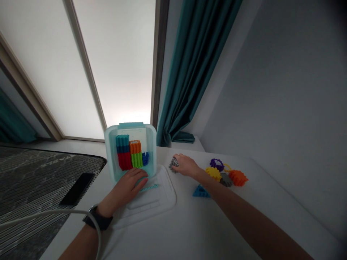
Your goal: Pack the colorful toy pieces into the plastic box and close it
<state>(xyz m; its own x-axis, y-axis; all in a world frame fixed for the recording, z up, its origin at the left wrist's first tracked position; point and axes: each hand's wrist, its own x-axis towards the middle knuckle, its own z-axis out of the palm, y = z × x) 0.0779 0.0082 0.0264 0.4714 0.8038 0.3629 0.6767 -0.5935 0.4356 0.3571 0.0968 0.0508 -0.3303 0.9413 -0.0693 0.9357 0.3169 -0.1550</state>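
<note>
A clear box [151,144] with a teal rim stands tilted up on its lid [165,191] on the white table [189,227]. Inside it sit teal [122,141], red [125,161], orange [135,146], green [137,159] and blue [145,158] ridged blocks. My left hand [129,187] rests against the box's lower edge, fingers curled on it. My right hand [184,164] is closed over a grey ridged piece [172,164] on the table to the right of the box.
Loose pieces lie right of my right arm: purple [217,164], yellow [213,173], grey [225,179], orange [238,177], and a blue triangle [200,191]. A black phone [77,188] lies at the table's left edge. A teal curtain [189,72] hangs behind.
</note>
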